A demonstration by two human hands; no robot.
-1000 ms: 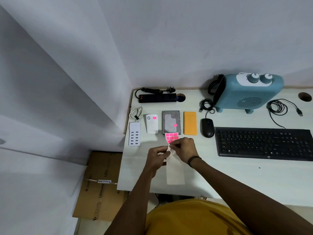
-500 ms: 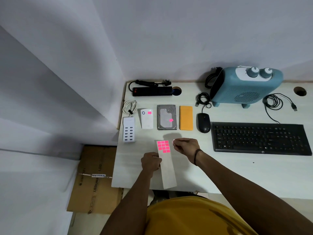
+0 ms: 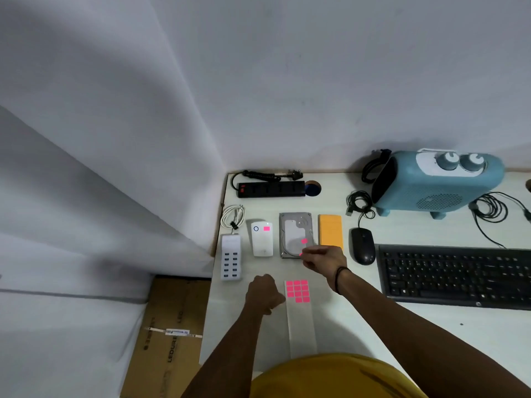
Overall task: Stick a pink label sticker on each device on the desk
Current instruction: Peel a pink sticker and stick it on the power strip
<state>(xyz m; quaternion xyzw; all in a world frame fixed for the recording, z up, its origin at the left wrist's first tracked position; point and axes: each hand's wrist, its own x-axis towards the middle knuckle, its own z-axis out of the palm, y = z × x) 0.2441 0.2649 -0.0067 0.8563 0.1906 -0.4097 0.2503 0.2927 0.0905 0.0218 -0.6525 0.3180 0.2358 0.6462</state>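
Since half a second earlier, right hand (image 3: 323,258) had reached to the hard drive (image 3: 295,234), fingers pinching a pink sticker (image 3: 300,254); left hand (image 3: 263,293), fingers curled, pinned the sticker sheet (image 3: 300,314).

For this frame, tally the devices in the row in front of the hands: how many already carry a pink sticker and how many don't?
Stickered: 2, the white device and the hard drive.
Not stickered: 2, the USB charging hub and the orange device.
Total: 4.
The right hand pinches a sticker near the hard drive.
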